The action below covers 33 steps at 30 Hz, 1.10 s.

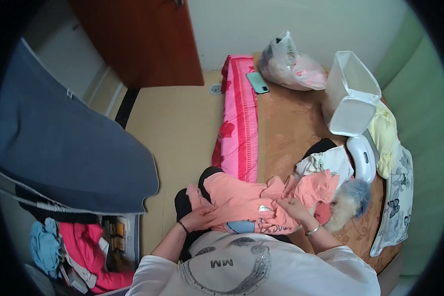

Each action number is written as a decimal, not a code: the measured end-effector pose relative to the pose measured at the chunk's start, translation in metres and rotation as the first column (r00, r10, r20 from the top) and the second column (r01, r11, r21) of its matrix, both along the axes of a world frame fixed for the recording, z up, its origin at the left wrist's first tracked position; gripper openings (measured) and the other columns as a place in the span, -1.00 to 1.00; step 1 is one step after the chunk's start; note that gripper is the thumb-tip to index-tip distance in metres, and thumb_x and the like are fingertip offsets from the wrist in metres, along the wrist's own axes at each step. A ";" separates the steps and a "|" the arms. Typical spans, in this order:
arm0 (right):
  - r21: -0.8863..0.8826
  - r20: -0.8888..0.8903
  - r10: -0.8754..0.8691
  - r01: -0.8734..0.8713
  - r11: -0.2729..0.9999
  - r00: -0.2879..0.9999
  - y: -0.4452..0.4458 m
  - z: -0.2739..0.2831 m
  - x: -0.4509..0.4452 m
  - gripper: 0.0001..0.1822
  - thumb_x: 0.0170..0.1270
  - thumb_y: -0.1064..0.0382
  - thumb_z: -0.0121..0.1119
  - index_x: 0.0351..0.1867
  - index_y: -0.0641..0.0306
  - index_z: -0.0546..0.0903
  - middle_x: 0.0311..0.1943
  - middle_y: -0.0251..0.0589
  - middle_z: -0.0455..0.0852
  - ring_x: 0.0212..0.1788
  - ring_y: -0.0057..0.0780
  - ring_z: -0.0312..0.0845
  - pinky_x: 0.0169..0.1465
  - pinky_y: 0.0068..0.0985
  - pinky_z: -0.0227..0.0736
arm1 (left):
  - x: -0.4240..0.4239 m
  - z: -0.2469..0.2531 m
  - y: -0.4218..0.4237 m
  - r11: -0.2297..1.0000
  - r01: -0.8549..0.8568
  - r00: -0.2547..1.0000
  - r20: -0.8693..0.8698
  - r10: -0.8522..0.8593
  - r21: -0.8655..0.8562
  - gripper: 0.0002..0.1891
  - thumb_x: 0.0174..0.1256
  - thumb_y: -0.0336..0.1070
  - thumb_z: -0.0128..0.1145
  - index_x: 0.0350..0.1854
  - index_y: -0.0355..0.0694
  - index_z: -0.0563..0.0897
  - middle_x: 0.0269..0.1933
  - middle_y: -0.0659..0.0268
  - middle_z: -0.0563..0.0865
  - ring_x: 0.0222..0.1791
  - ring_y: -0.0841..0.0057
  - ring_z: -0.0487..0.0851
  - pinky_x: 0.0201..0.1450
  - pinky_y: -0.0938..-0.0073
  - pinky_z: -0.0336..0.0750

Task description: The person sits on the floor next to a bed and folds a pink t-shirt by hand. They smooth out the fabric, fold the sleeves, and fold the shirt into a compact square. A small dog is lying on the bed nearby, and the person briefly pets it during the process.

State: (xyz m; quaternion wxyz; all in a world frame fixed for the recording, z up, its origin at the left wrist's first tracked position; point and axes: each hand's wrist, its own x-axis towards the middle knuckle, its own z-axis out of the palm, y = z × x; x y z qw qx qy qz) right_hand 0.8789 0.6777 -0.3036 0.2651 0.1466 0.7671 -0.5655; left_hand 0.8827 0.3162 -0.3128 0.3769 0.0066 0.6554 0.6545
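Note:
A coral-pink printed garment [240,192] lies spread across the person's lap. My left hand [201,218], with a dark beaded bracelet at its wrist, grips the garment's edge on the left side. My right hand [293,208], a bangle at its wrist, pinches the fabric farther right. A blue patch and dark lettering show along the near edge, and a small white label sits between the hands. Beside my right wrist lie a red cloth [322,212] and a fluffy cream and blue item [349,203]. Just beyond is a white printed garment [329,164].
On the bed are a green phone [258,82], a stuffed plastic bag [294,70], a white fabric bin [351,100], a white plastic device [362,159] and a yellow garment [384,137]. At left, a grey-blue cover [77,148] hangs over a compartment holding a bright pink garment [85,248].

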 end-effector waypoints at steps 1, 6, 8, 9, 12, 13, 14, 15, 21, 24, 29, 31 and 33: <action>-0.028 0.012 0.049 -0.048 0.998 0.999 -0.004 -0.010 0.003 -0.60 0.25 -0.05 0.13 -0.47 0.29 0.63 -0.58 -0.51 0.49 -0.46 -0.74 0.30 -0.37 -0.64 0.29 | 0.002 0.001 -0.001 0.999 0.018 0.999 0.041 -0.016 -0.049 -0.73 0.29 -0.17 0.10 -0.07 -0.19 0.57 -0.36 0.54 0.53 -0.46 0.82 0.42 -0.50 0.78 0.34; -0.056 -0.158 0.130 -0.140 0.989 0.979 -0.025 0.002 -0.013 -0.64 0.31 0.02 0.08 -0.47 0.28 0.61 -0.56 -0.56 0.44 -0.43 -0.79 0.26 -0.36 -0.68 0.27 | -0.012 0.009 -0.016 0.988 -0.072 0.996 -0.054 0.065 -0.137 -0.80 0.30 -0.23 0.08 -0.15 -0.22 0.58 -0.34 0.54 0.53 -0.36 0.82 0.44 -0.35 0.77 0.38; -0.145 -0.210 0.003 -0.034 0.989 0.978 -0.016 0.008 -0.026 -0.67 0.33 0.07 0.05 -0.46 0.27 0.59 -0.55 -0.59 0.45 -0.43 -0.82 0.27 -0.37 -0.71 0.27 | -0.021 0.022 -0.020 0.987 -0.126 0.983 -0.150 0.109 -0.103 -0.82 0.31 -0.26 0.07 -0.16 -0.23 0.58 -0.32 0.55 0.53 -0.33 0.82 0.44 -0.28 0.76 0.38; -0.206 -0.180 -0.060 0.022 0.978 0.982 -0.009 0.012 -0.037 -0.70 0.35 0.10 0.03 -0.45 0.26 0.59 -0.54 -0.60 0.46 -0.44 -0.83 0.28 -0.38 -0.73 0.26 | -0.024 0.031 -0.023 0.983 -0.165 0.982 -0.109 0.155 -0.086 -0.83 0.32 -0.28 0.06 -0.16 -0.24 0.58 -0.31 0.55 0.54 -0.31 0.82 0.44 -0.24 0.75 0.38; -0.358 -0.206 -0.259 0.174 0.917 0.944 -0.009 0.037 -0.052 -0.73 0.36 0.14 0.02 -0.44 0.24 0.57 -0.55 -0.59 0.47 -0.45 -0.84 0.28 -0.39 -0.75 0.24 | -0.029 0.028 -0.032 0.942 -0.321 0.944 -0.044 0.326 0.094 -0.82 0.31 -0.28 0.06 -0.14 -0.23 0.57 -0.28 0.52 0.58 -0.31 0.80 0.47 -0.22 0.72 0.41; -0.329 -0.178 -0.268 0.199 0.923 0.947 -0.001 0.026 -0.054 -0.73 0.36 0.14 0.02 -0.44 0.23 0.56 -0.55 -0.59 0.46 -0.46 -0.83 0.26 -0.41 -0.74 0.22 | -0.029 0.034 -0.030 0.923 -0.371 0.929 0.063 0.366 0.104 -0.81 0.31 -0.27 0.07 -0.14 -0.24 0.57 -0.27 0.51 0.58 -0.32 0.80 0.47 -0.22 0.72 0.42; -0.300 -0.193 -0.262 0.197 0.933 0.945 0.000 0.018 -0.049 -0.72 0.36 0.13 0.02 -0.45 0.25 0.55 -0.56 -0.58 0.46 -0.47 -0.81 0.25 -0.41 -0.73 0.22 | -0.025 0.025 -0.031 0.949 -0.312 0.950 -0.003 0.312 0.035 -0.81 0.30 -0.26 0.07 -0.16 -0.24 0.57 -0.29 0.51 0.58 -0.33 0.80 0.46 -0.25 0.72 0.41; -0.275 -0.212 -0.250 0.188 0.943 0.945 -0.001 0.011 -0.047 -0.70 0.35 0.12 0.02 -0.46 0.27 0.54 -0.56 -0.58 0.45 -0.48 -0.80 0.25 -0.42 -0.72 0.22 | -0.022 0.014 -0.035 0.965 -0.261 0.964 -0.071 0.257 -0.040 -0.81 0.30 -0.24 0.08 -0.18 -0.24 0.57 -0.31 0.52 0.57 -0.35 0.80 0.45 -0.28 0.72 0.40; 0.145 -0.107 0.121 -0.105 0.984 0.987 -0.026 -0.039 0.011 -0.62 0.33 0.07 0.02 -0.31 0.45 0.56 -0.59 -0.35 0.52 -0.46 -0.61 0.39 -0.34 -0.52 0.36 | 0.010 -0.030 -0.041 0.928 0.125 0.980 -0.104 -0.171 -0.351 -0.78 0.26 -0.18 0.06 -0.27 -0.25 0.55 -0.43 0.51 0.51 -0.46 0.75 0.39 -0.43 0.67 0.35; 0.176 -0.224 0.176 -0.138 0.975 0.959 -0.043 -0.063 0.025 -0.66 0.30 0.11 0.04 -0.32 0.45 0.57 -0.58 -0.11 0.59 -0.46 -0.49 0.48 -0.29 -0.44 0.40 | 0.023 -0.044 -0.030 0.923 0.157 0.981 -0.054 -0.188 -0.351 -0.72 0.26 -0.14 0.00 -0.27 -0.28 0.56 -0.44 0.41 0.57 -0.47 0.67 0.48 -0.42 0.63 0.40; 0.123 -0.183 0.197 -0.176 0.977 0.963 -0.046 -0.067 0.017 -0.67 0.30 0.12 0.03 -0.30 0.43 0.58 -0.52 0.00 0.63 -0.42 -0.40 0.54 -0.27 -0.43 0.41 | 0.027 -0.056 -0.026 0.860 0.135 0.950 -0.184 -0.254 -0.492 -0.74 0.17 -0.20 -0.01 -0.32 -0.31 0.58 -0.47 0.28 0.62 -0.45 0.56 0.57 -0.36 0.53 0.46; 0.137 -0.147 0.210 -0.191 0.972 0.966 -0.045 -0.065 0.015 -0.67 0.31 0.12 0.02 -0.28 0.43 0.58 -0.51 -0.04 0.63 -0.40 -0.45 0.53 -0.24 -0.44 0.41 | 0.024 -0.053 -0.024 0.849 0.127 0.946 -0.196 -0.259 -0.513 -0.75 0.16 -0.20 -0.01 -0.33 -0.31 0.59 -0.50 0.28 0.62 -0.46 0.55 0.57 -0.36 0.52 0.46; 0.151 -0.112 0.223 -0.205 0.967 0.968 -0.045 -0.060 0.014 -0.66 0.32 0.11 0.02 -0.25 0.43 0.57 -0.50 -0.08 0.62 -0.38 -0.49 0.51 -0.21 -0.46 0.41 | 0.026 -0.054 -0.023 0.845 0.096 0.935 -0.244 -0.258 -0.527 -0.74 0.16 -0.19 -0.01 -0.32 -0.31 0.59 -0.50 0.28 0.61 -0.47 0.54 0.57 -0.37 0.53 0.46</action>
